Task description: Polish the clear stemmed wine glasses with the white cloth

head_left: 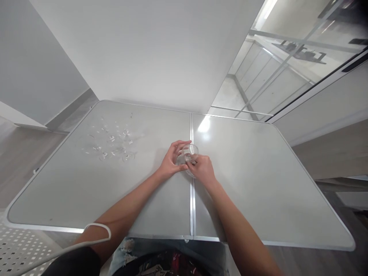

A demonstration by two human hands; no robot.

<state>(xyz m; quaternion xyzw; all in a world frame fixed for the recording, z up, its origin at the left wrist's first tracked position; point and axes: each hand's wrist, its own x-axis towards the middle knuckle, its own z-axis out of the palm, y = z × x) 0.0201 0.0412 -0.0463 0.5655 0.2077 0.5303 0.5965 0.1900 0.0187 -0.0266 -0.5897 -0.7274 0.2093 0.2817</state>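
A clear stemmed glass (193, 148) is between my hands above the seam in the middle of the table. My left hand (173, 158) curves around its left side, thumb in front and fingers behind. My right hand (202, 167) is closed, with its fingertips pinching the glass near its middle. Part of the glass is hidden by the fingers, and its transparent outline is hard to follow. Several clear glasses (110, 143) stand close together on the left half of the table, their outlines faint.
The pale folding table (253, 184) has a metal rim and a metal centre seam. Behind it rises a white panel (155, 53), with a glass-paned door (270, 69) to the right. A white cable (97, 234) loops over my left forearm. A perforated white seat (20, 249) is at lower left.
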